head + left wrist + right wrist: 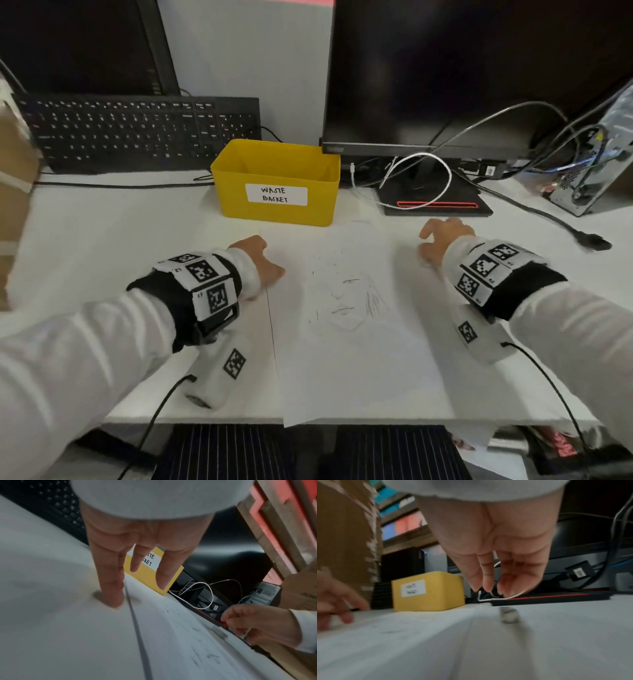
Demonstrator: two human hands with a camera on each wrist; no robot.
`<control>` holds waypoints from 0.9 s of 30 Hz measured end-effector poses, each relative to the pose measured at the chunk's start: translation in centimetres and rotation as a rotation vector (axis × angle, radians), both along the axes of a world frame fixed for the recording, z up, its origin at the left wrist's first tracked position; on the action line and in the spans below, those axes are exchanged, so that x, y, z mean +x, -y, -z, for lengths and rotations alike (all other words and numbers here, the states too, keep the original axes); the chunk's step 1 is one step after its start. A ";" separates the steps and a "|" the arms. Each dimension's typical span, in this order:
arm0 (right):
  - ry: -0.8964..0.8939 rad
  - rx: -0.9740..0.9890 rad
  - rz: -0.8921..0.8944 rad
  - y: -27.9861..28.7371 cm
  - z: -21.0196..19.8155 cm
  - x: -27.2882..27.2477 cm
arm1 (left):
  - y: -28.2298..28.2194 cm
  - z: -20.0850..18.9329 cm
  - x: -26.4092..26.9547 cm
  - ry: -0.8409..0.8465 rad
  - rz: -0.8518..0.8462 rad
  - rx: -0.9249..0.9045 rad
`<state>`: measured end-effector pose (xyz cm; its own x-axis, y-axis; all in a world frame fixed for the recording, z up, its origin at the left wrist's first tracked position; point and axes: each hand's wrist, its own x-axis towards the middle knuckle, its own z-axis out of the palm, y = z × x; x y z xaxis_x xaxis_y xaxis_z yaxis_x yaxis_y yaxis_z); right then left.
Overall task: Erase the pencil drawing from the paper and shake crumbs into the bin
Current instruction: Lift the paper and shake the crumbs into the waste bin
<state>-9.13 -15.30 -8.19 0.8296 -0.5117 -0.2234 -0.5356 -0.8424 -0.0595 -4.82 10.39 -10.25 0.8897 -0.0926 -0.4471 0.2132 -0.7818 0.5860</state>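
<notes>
A white paper (359, 359) with a faint pencil drawing of a face (346, 301) lies on the white table, its near end hanging over the front edge. Behind it stands the yellow bin (277, 212) labelled "waste basket". My left hand (263, 263) is at the paper's left edge, fingers straight, one fingertip (113, 601) touching the table beside the sheet. My right hand (442, 240) hovers at the paper's right edge, fingers (488, 582) hanging loosely, holding nothing. A small pale eraser (508, 615) lies just below and in front of those fingers; the eraser (219, 631) also shows from the left.
A black keyboard (137, 130) leans at the back left, with a monitor (445, 68) and its base (435, 205) at the back right. A white cable (445, 178) loops over the base. A computer case (589, 171) and black cables sit far right, a cardboard box (13, 171) far left.
</notes>
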 end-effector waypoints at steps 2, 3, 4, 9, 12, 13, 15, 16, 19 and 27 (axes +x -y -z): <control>0.038 0.093 -0.018 -0.9 0.2 -0.8 | 0.0 0.0 -0.6 -0.038 -0.052 -0.101; 0.018 0.146 -0.025 -1.4 0.5 -1.5 | -0.1 0.0 -0.7 -0.029 -0.055 -0.116; -0.013 0.191 -0.031 -2.0 0.8 -2.2 | -0.3 0.1 -0.9 -0.013 -0.053 -0.122; -0.063 0.223 -0.084 -3.1 1.6 -4.5 | 0.2 0.5 -1.9 -0.026 -0.129 -0.239; -0.052 0.200 -0.115 -3.3 1.6 -5.4 | 0.4 0.3 -2.5 -0.077 -0.184 -0.319; -0.054 0.191 -0.120 -3.3 1.7 -5.7 | 0.2 0.4 -2.6 -0.068 -0.182 -0.305; -0.053 0.210 -0.116 -3.3 1.8 -6.2 | -0.2 0.6 -2.8 -0.042 -0.183 -0.279; -0.045 0.249 -0.108 -3.3 1.8 -6.4 | -0.4 0.6 -2.9 -0.037 -0.180 -0.267; -0.008 0.349 -0.123 -3.3 1.8 -6.9 | -1.1 0.5 -3.2 -0.018 -0.131 -0.239; 0.096 0.463 -0.182 -4.2 0.1 -7.6 | -3.7 -1.5 -4.5 0.028 -0.126 -0.278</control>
<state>-16.76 -11.08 -8.27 0.9240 -0.2220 -0.3112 -0.3563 -0.7953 -0.4905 -9.29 14.07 -8.74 0.9134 -0.0957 -0.3956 0.2795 -0.5590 0.7806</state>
